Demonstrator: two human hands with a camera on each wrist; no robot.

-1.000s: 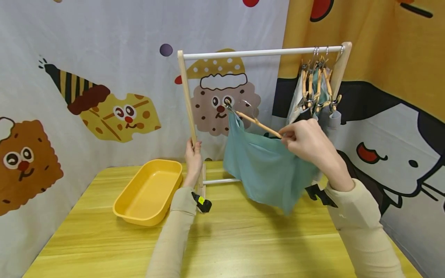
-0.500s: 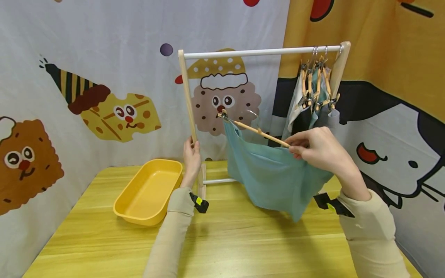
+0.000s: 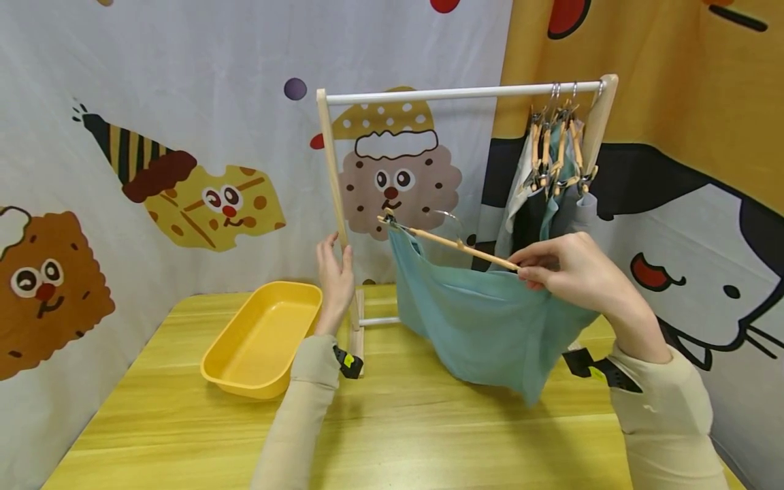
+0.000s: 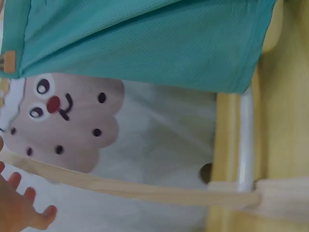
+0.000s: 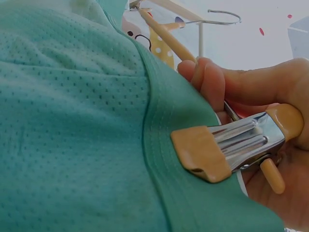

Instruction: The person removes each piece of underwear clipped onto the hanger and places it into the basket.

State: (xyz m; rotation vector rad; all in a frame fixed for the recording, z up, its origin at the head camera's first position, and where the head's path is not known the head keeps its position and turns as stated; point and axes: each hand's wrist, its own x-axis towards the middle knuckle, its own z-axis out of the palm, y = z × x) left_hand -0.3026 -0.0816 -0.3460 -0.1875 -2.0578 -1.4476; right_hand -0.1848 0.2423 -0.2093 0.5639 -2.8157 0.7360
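Note:
My right hand (image 3: 578,275) pinches one end of the bar of a clip hanger (image 3: 484,256), held in front of the rack with its metal hook turned upward. From the clips hangs a teal mesh garment (image 3: 478,320) with a waistband, draping above the table. In the right wrist view, a metal clip (image 5: 203,152) with tan pads grips the waistband beside my fingers. My left hand (image 3: 335,286) is at the left wooden post (image 3: 331,163) of the small clothes rack, fingers extended. The left wrist view has those fingers (image 4: 29,193) spread beside the post.
At the right end of the white rail (image 3: 429,93) hang several clothes (image 3: 520,184) on similar hangers. A yellow basin (image 3: 211,364) stands left of the rack on the wooden table (image 3: 398,435). Cartoon-printed curtains (image 3: 245,41) enclose the back and right.
My right hand has moved right and down, carrying the hanger and garment away from the rail. My left fingers have loosened and straightened at the post.

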